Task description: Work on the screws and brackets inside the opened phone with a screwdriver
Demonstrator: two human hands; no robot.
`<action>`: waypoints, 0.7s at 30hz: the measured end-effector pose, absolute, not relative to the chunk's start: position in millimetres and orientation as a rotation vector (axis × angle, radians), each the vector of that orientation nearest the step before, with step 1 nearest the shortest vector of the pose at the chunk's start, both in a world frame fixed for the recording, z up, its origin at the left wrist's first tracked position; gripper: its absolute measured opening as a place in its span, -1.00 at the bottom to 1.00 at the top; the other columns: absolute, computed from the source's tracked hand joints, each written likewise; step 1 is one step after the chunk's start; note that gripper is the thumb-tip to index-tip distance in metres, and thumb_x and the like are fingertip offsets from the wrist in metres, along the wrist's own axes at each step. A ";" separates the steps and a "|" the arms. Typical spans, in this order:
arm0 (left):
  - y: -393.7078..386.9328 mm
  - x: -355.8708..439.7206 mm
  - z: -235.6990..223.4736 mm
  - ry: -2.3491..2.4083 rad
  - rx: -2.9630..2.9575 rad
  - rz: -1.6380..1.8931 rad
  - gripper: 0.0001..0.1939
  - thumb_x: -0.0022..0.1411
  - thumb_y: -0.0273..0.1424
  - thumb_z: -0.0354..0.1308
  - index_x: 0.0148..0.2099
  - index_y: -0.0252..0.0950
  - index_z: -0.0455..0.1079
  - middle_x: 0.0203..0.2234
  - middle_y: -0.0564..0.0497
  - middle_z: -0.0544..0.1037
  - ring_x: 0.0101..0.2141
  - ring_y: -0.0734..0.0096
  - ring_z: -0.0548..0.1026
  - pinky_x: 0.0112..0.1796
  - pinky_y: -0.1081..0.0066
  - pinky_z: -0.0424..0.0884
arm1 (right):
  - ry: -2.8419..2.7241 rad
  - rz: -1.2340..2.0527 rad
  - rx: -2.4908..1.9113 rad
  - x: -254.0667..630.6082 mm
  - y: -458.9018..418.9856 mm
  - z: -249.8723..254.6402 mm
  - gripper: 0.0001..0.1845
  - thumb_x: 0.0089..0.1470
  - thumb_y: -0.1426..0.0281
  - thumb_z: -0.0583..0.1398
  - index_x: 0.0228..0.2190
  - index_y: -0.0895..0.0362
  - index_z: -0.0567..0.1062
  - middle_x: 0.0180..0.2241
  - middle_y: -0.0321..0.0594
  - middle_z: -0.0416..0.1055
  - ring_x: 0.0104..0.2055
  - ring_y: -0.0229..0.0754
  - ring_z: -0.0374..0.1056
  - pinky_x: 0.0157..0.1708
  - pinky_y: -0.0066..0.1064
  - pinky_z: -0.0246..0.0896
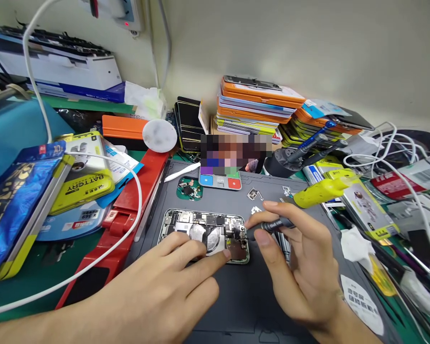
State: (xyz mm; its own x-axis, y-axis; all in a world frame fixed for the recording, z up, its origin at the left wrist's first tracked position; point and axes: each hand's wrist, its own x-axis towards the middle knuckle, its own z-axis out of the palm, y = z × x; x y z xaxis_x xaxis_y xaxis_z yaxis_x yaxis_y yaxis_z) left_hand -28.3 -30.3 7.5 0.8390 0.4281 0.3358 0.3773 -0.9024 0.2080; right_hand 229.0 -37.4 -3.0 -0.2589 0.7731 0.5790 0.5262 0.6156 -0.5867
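An opened smartphone (207,230) lies on the grey work mat, its circuit boards and a round coil showing. Over its lower edge rests my left hand (161,274), fingers stretched out, one fingertip touching the phone's lower right part. Pinched between thumb and fingers of my right hand (304,263) is a dark precision screwdriver (271,225). It points left, at the phone's right-hand side; its tip is too small to make out. Small metal parts (254,194) lie on the mat just beyond my right hand.
Behind the phone stand a second phone (220,181) with a partly blurred screen and a small green-backed board (189,189). A red clamp-like tool (123,224) and battery packages (82,186) line the left. Right are a tool holder (281,163), a yellow tube (320,191) and cables.
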 end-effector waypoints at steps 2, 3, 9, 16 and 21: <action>-30.2 -27.7 7.7 0.639 2.885 0.582 -0.82 0.48 -0.50 0.16 -0.23 -0.27 0.52 0.17 0.02 0.62 -0.17 0.20 0.44 -0.05 0.23 0.32 | -1.935 0.348 -1.035 228.8 -37.2 -2.8 -0.24 0.23 0.73 0.19 0.37 0.10 0.23 0.03 -0.14 0.47 -0.03 -0.19 0.50 -0.03 -0.28 0.45; -30.4 -27.7 7.8 0.639 2.883 0.578 -0.82 0.48 -0.49 0.16 -0.23 -0.28 0.52 0.18 0.01 0.62 -0.18 0.20 0.44 -0.06 0.23 0.32 | -1.938 0.348 -1.039 228.7 -37.2 -2.7 -0.24 0.24 0.73 0.19 0.37 0.09 0.23 0.03 -0.14 0.47 -0.03 -0.19 0.50 -0.04 -0.28 0.45; -31.1 -28.7 7.3 0.648 2.895 0.578 -0.79 0.50 -0.50 0.12 -0.22 -0.28 0.52 0.19 -0.01 0.61 -0.16 0.19 0.45 -0.05 0.21 0.33 | -1.969 0.331 -1.051 230.0 -38.0 -1.1 -0.26 0.25 0.71 0.18 0.37 0.09 0.22 0.04 -0.13 0.47 -0.03 -0.18 0.50 -0.04 -0.26 0.44; -30.7 -27.5 6.9 0.644 2.887 0.570 -0.78 0.51 -0.49 0.11 -0.24 -0.27 0.50 0.18 0.00 0.61 -0.18 0.19 0.45 -0.11 0.21 0.34 | -2.025 0.250 -1.047 227.4 -35.0 1.1 -0.24 0.23 0.69 0.18 0.38 0.10 0.20 0.09 -0.12 0.48 -0.02 -0.16 0.50 0.00 -0.25 0.44; -32.3 -29.0 8.0 0.633 2.884 0.559 -0.79 0.50 -0.50 0.12 -0.24 -0.28 0.50 0.16 -0.03 0.62 -0.21 0.19 0.44 -0.12 0.21 0.35 | -2.073 0.179 -0.978 222.6 -31.6 5.9 -0.22 0.19 0.71 0.23 0.36 0.12 0.22 0.13 -0.12 0.50 0.00 -0.14 0.52 0.02 -0.24 0.45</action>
